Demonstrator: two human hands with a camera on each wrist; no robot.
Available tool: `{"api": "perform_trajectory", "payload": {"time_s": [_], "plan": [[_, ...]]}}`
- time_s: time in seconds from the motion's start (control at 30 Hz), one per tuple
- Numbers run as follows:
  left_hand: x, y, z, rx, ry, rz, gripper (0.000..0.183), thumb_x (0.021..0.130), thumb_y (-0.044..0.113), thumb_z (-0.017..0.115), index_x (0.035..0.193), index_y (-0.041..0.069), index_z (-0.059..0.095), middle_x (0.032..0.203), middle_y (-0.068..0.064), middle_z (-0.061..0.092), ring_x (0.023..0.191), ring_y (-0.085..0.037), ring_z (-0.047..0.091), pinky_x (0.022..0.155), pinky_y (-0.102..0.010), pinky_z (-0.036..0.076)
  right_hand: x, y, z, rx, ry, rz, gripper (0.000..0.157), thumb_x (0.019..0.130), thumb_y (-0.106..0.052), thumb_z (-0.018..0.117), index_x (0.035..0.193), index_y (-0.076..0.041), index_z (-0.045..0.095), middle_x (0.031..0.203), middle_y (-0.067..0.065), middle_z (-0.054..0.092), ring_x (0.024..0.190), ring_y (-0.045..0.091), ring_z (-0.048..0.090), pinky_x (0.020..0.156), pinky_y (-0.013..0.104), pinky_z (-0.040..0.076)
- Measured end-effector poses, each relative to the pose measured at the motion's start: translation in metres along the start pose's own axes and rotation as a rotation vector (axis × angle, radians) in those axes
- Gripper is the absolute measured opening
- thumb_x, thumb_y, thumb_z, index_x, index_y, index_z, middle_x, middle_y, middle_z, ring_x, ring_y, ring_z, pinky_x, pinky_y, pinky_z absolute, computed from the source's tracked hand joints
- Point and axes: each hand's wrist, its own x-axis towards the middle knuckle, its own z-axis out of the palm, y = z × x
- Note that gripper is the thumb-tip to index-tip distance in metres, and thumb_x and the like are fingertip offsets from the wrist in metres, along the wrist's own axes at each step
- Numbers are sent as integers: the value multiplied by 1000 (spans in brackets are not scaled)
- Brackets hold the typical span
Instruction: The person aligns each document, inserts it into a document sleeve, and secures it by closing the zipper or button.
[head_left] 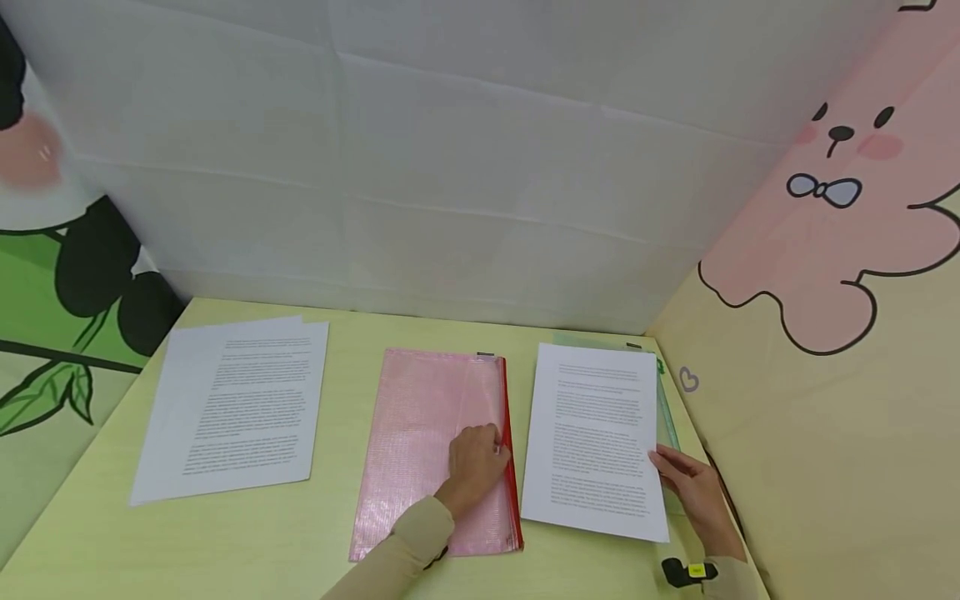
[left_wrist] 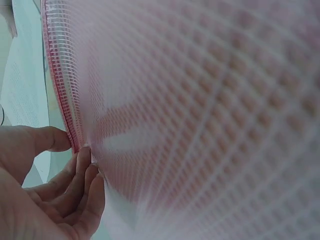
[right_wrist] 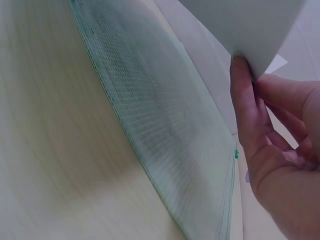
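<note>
In the head view a pink mesh zip pouch (head_left: 420, 433) lies in the middle of the table, its red zip edge (head_left: 514, 492) on the right. My left hand (head_left: 476, 468) pinches that zip edge between thumb and fingers; the left wrist view shows the mesh (left_wrist: 200, 100) lifted and filling most of the picture. With thumb and fingers my right hand (head_left: 693, 485) holds the right edge of printed paper (head_left: 592, 442). Beneath the paper is a green mesh zip pouch (right_wrist: 160, 110), mostly hidden from above by it.
Another set of printed sheets (head_left: 247, 408), slightly fanned, rests on the left of the pale yellow table (head_left: 247, 542). A white wall (head_left: 450, 167) rises behind the table. The right wall (head_left: 862, 417) runs close beside the green pouch and my right hand.
</note>
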Motion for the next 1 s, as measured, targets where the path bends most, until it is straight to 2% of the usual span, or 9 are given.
{"api": "perform_trajectory", "payload": {"time_s": [0.23, 0.4, 0.6, 1.0], "plan": [[0, 0, -3, -175, -63, -146, 9, 80, 2, 73, 76, 10, 69, 72, 3, 69, 68, -16, 65, 62, -31, 51, 2, -1, 4, 0, 3, -5, 42, 93, -19, 78, 127, 4, 69, 98, -12, 74, 90, 5, 70, 78, 22, 59], [0, 2, -5, -330, -82, -227, 5, 83, -2, 71, 82, 1, 68, 76, -5, 71, 71, -19, 67, 64, -33, 56, 2, -4, 6, -12, -7, -9, 48, 94, -19, 77, 131, 9, 64, 98, -13, 73, 91, 4, 70, 79, 22, 59], [-1, -1, -5, -433, -81, -256, 6, 82, -7, 70, 85, -2, 68, 78, -7, 69, 72, -18, 66, 62, -32, 57, 2, -5, 10, -9, -18, -12, 48, 94, -17, 77, 131, 10, 63, 99, -13, 73, 92, 5, 70, 80, 23, 59], [-3, -2, -15, -514, -106, -252, 7, 84, -6, 68, 90, -4, 70, 81, -10, 70, 75, -16, 66, 67, -29, 57, 0, -5, 16, -20, -34, -36, 43, 96, -14, 75, 130, 10, 65, 99, -11, 74, 91, 7, 70, 79, 23, 60]]}}
